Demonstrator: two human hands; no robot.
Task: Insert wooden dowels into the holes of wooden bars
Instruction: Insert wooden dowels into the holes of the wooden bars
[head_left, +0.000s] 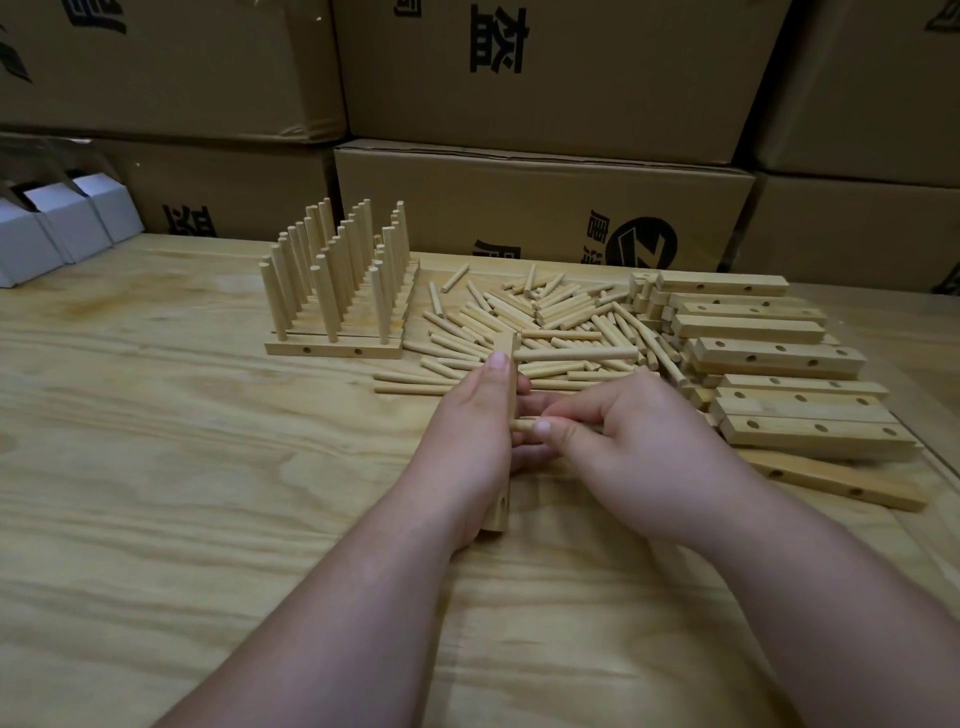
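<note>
Left hand (470, 431) gripping a bar (505, 364) held on end above the table (156, 441), one dowel (576, 354) already seated near its top and pointing right. Right hand (631, 441) pinching a second dowel (522, 425), tip against the bar's middle. Beyond: loose dowels (519, 317), finished bars (337, 291) left, empty bars (769, 364) right. Boxes (545, 202) behind.

Pale plywood surface (156, 441) with bold wavy grain and a dull, unvarnished finish. Loose round dowels of light wood (545, 322), smooth and matt. Rectangular drilled bars of the same pale wood (779, 358), sanded, with clean hole edges. Brown corrugated cardboard cartons (540, 202), matt, printed black. Small white paperboard boxes (67, 223), matt.
</note>
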